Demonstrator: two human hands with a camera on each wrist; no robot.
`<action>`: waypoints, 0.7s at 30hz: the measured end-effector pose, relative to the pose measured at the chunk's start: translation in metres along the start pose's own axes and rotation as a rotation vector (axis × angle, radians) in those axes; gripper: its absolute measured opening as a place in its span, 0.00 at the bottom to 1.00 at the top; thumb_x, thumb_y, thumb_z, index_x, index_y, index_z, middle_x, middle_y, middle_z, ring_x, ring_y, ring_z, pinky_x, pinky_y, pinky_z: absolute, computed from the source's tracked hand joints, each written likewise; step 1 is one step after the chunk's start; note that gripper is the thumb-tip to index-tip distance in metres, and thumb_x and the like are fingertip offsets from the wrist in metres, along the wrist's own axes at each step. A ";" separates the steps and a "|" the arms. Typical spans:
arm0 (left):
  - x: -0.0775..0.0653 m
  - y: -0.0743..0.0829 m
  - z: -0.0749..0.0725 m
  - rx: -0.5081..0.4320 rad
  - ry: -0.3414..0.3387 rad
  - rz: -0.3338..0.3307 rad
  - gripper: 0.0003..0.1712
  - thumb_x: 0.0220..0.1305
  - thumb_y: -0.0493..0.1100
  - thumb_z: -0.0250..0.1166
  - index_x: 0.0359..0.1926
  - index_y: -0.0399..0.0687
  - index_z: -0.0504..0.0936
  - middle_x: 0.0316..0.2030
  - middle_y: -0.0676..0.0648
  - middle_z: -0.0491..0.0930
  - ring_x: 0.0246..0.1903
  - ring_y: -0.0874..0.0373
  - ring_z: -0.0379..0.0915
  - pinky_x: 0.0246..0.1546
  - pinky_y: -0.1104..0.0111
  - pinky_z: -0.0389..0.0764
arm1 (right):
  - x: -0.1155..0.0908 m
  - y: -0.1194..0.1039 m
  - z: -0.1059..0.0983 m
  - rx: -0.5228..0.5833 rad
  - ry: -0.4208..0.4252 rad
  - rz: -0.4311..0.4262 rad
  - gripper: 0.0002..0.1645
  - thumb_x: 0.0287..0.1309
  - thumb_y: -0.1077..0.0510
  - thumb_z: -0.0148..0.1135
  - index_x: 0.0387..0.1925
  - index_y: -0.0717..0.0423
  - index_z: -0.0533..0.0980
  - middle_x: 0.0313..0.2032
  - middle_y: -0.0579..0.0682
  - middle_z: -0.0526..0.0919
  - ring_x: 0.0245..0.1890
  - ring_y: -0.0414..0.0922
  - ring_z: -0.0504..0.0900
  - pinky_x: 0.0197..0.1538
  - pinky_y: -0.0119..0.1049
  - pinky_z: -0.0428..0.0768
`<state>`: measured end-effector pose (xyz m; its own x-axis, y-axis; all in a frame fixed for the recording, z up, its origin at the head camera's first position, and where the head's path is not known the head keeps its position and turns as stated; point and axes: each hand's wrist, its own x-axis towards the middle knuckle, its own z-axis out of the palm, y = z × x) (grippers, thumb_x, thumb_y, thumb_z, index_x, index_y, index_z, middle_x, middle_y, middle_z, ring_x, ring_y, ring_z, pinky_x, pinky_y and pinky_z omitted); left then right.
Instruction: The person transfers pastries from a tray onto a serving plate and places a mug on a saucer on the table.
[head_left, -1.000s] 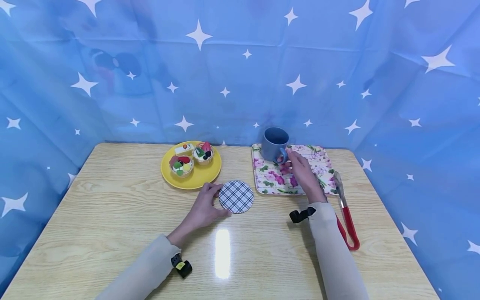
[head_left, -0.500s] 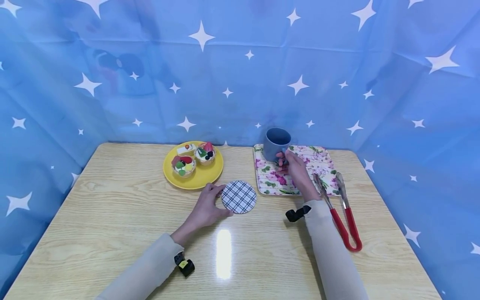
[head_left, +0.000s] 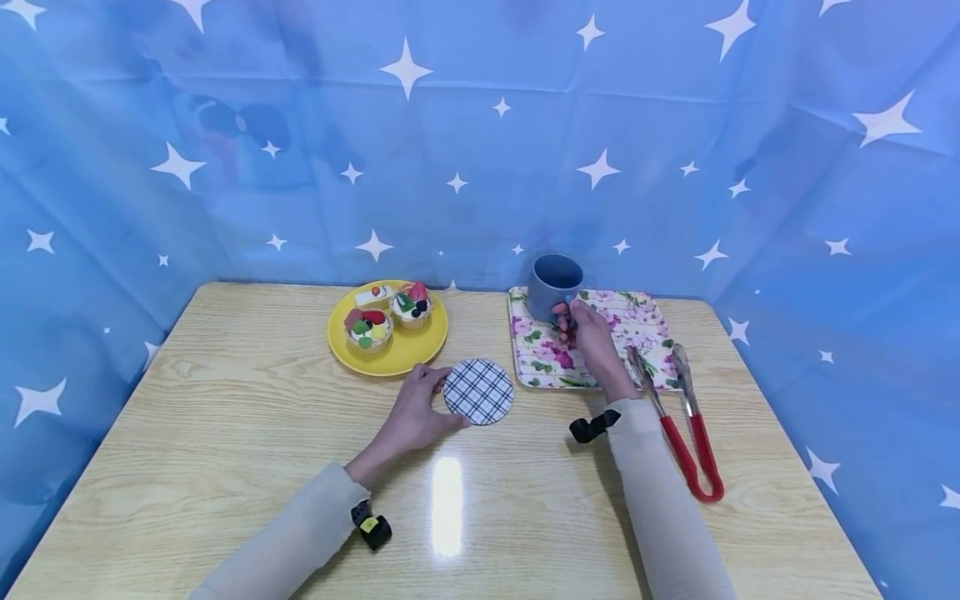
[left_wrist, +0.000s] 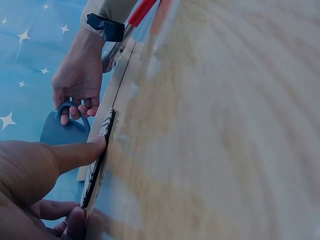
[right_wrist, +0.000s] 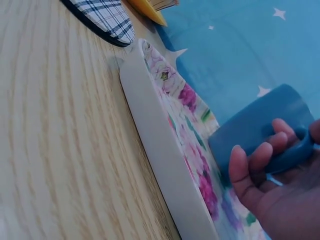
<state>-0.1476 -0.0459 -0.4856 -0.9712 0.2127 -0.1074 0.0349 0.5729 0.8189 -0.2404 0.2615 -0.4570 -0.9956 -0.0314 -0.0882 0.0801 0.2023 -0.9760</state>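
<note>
My right hand (head_left: 600, 346) grips the handle of a blue-grey mug (head_left: 546, 292), its fingers curled through the loop in the right wrist view. Upright, the mug stands at the left back of a floral tray (head_left: 536, 367). At mid-table, my left hand (head_left: 416, 412) holds a round plaid coaster (head_left: 480, 393) by its edge, thumb at the near side and fingers at the far left. Seen edge-on in the left wrist view, the coaster (left_wrist: 100, 160) has a dark underside and lies flat at the tabletop.
A yellow plate (head_left: 429, 340) with two fruit tarts (head_left: 369, 332) and a small slice of cake (head_left: 373, 297) sits at the back left. Red-handled metal tongs (head_left: 701, 454) lie beside the tray, tips by its right edge. A blue star-patterned curtain (head_left: 480, 142) hangs behind the table.
My right hand's fingers have moved from beside the mug handle to curl through it. The left hand and the coaster have stayed put; the view has shifted slightly.
</note>
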 end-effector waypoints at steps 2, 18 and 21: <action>0.000 0.000 0.000 0.004 0.001 0.009 0.48 0.49 0.45 0.83 0.71 0.43 0.73 0.54 0.44 0.69 0.53 0.52 0.68 0.58 0.57 0.78 | 0.000 0.000 0.000 0.001 0.004 0.001 0.34 0.83 0.41 0.30 0.60 0.66 0.69 0.37 0.51 0.67 0.35 0.49 0.67 0.40 0.44 0.76; -0.002 0.003 -0.001 0.087 -0.038 0.041 0.46 0.55 0.47 0.80 0.72 0.40 0.70 0.57 0.42 0.67 0.58 0.50 0.64 0.64 0.54 0.77 | -0.003 0.001 0.002 0.059 0.049 0.025 0.34 0.82 0.40 0.31 0.59 0.65 0.71 0.35 0.48 0.65 0.33 0.48 0.64 0.38 0.45 0.72; -0.002 0.003 -0.001 0.095 -0.036 0.039 0.46 0.56 0.47 0.80 0.72 0.41 0.70 0.57 0.42 0.67 0.58 0.50 0.65 0.64 0.54 0.77 | -0.003 0.001 0.003 0.071 0.045 0.024 0.34 0.82 0.40 0.32 0.59 0.64 0.71 0.36 0.48 0.65 0.34 0.47 0.63 0.39 0.46 0.72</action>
<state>-0.1458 -0.0453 -0.4823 -0.9595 0.2641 -0.0978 0.0969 0.6358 0.7657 -0.2374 0.2590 -0.4579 -0.9944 0.0166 -0.1046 0.1059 0.1322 -0.9855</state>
